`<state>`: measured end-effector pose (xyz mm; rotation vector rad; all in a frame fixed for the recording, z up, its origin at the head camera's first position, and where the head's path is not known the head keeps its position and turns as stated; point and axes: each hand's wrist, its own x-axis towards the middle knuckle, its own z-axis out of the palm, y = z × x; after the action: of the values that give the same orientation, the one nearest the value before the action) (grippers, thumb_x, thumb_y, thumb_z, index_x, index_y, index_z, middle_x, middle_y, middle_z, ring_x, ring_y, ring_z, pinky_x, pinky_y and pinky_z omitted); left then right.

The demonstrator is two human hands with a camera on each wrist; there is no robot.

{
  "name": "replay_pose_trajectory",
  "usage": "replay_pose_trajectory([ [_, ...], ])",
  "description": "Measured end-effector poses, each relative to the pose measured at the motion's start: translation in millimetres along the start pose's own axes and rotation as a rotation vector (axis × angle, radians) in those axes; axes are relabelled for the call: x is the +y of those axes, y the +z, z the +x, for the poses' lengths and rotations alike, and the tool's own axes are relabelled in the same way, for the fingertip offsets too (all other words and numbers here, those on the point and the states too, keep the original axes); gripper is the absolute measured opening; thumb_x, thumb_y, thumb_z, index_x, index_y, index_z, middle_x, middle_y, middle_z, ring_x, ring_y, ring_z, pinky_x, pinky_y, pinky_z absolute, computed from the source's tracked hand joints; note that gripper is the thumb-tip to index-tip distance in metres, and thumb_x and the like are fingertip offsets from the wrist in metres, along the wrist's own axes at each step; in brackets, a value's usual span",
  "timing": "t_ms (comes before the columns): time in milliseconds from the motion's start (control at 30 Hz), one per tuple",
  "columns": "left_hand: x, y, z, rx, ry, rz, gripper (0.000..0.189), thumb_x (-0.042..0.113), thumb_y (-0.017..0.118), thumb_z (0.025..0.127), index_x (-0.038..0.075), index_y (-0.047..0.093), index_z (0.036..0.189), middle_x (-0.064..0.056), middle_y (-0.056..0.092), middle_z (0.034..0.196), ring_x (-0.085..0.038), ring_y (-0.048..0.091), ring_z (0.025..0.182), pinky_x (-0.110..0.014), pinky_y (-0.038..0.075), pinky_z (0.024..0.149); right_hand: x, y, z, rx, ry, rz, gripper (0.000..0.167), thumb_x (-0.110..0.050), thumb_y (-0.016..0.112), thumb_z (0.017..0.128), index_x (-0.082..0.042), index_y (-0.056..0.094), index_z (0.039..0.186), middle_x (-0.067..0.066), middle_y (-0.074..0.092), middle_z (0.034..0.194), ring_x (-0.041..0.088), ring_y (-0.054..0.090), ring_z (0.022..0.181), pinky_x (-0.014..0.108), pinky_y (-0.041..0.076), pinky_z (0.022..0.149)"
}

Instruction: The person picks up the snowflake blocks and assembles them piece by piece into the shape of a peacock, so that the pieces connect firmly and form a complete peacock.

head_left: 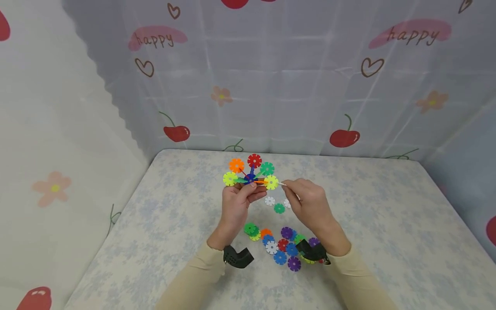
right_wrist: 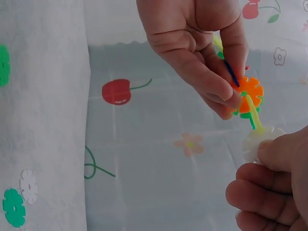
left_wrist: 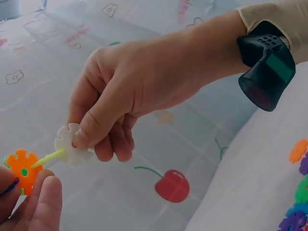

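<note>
My left hand (head_left: 235, 204) pinches a cluster of slotted plastic flower discs by its dark blue centre disc (head_left: 249, 178). Arms fan out from that centre, ending in an orange disc (head_left: 237, 165), a red disc (head_left: 254, 160), a green disc (head_left: 267, 168) and a yellow-green disc at either side. In my right hand (head_left: 311, 202), thumb and fingers pinch a white disc (left_wrist: 62, 139). Its rim meets the yellow-green disc (head_left: 271, 182) on the right, seen edge-on in both wrist views. An orange disc (right_wrist: 252, 91) connects that yellow-green one inward to the centre.
Loose discs in several colours, among them a purple disc (head_left: 294, 263), lie on the floral-patterned table (head_left: 155, 241) between my forearms. Beyond them lie a green disc (head_left: 279, 208) and a white one (head_left: 269, 201). A printed curtain (head_left: 271, 86) hangs behind the table.
</note>
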<state>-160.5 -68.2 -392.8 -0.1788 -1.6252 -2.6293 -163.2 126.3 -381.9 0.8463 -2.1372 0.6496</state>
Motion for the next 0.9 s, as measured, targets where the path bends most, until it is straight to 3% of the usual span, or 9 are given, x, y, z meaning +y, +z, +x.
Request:
replay_pose_trajectory([
  [167,2.0,-0.4,0.6,0.022,-0.007,-0.015,0.02,0.001,0.052,0.101,-0.017,0.06,0.102,0.001,0.078,0.09,-0.011,0.077,0.081,-0.028,0.062,0.08,0.4,0.7,-0.1,-0.034,-0.025,0.065,0.019,0.006,0.081,0.077,0.0,0.076,0.095,0.008,0.071,0.076,0.018,0.066,0.066,0.033,0.061,0.064],
  [267,2.5,-0.2,0.4,0.021,-0.016,-0.018,0.019,0.001,0.053,0.101,-0.016,0.06,0.102,0.001,0.078,0.09,-0.012,0.077,0.081,-0.028,0.062,0.08,-1.1,1.9,-0.9,-0.005,-0.025,0.061,0.016,0.004,0.08,0.079,0.002,0.076,0.095,0.009,0.071,0.075,0.019,0.065,0.064,0.033,0.06,0.061],
  [333,2.9,0.3,0.0,0.014,-0.018,-0.017,0.019,0.002,0.053,0.101,-0.015,0.06,0.104,0.001,0.078,0.091,-0.012,0.077,0.082,-0.028,0.062,0.08,-1.6,2.7,-1.0,0.032,-0.024,0.061,0.011,-0.006,0.074,0.091,0.003,0.075,0.095,0.011,0.071,0.075,0.019,0.064,0.062,0.033,0.059,0.059],
  [467,4.5,0.9,-0.4,0.023,-0.017,-0.018,0.013,0.003,0.052,0.102,-0.008,0.059,0.102,0.0,0.078,0.093,-0.011,0.077,0.081,-0.027,0.062,0.08,-1.5,3.9,0.2,0.066,-0.007,0.088,0.013,-0.009,0.071,0.094,0.003,0.076,0.094,0.01,0.071,0.073,0.018,0.063,0.061,0.033,0.058,0.058],
  [533,5.9,1.1,-0.3,0.037,-0.016,-0.028,0.01,0.004,0.051,0.103,-0.004,0.057,0.101,0.0,0.077,0.094,-0.011,0.076,0.081,-0.027,0.062,0.08,-1.1,4.3,0.8,0.073,0.015,0.099,0.006,-0.002,0.076,0.088,0.002,0.076,0.093,0.01,0.071,0.073,0.016,0.063,0.061,0.031,0.058,0.058],
  [633,6.9,1.0,-0.3,0.049,-0.017,-0.035,0.009,0.005,0.051,0.103,-0.002,0.056,0.1,-0.001,0.077,0.095,-0.011,0.076,0.08,-0.028,0.062,0.079,-0.7,3.2,1.4,0.071,0.047,0.108,0.016,0.008,0.08,0.078,0.001,0.077,0.093,0.008,0.071,0.073,0.015,0.063,0.062,0.031,0.058,0.059],
  [900,6.3,3.5,-3.1,0.047,0.021,0.039,0.011,0.002,0.054,0.1,-0.005,0.057,0.092,0.0,0.077,0.089,-0.011,0.076,0.077,-0.028,0.063,0.077,-0.8,0.3,0.3,0.026,0.062,0.128,0.014,0.004,0.08,0.08,-0.001,0.077,0.093,0.008,0.073,0.076,0.015,0.065,0.065,0.031,0.059,0.06],
])
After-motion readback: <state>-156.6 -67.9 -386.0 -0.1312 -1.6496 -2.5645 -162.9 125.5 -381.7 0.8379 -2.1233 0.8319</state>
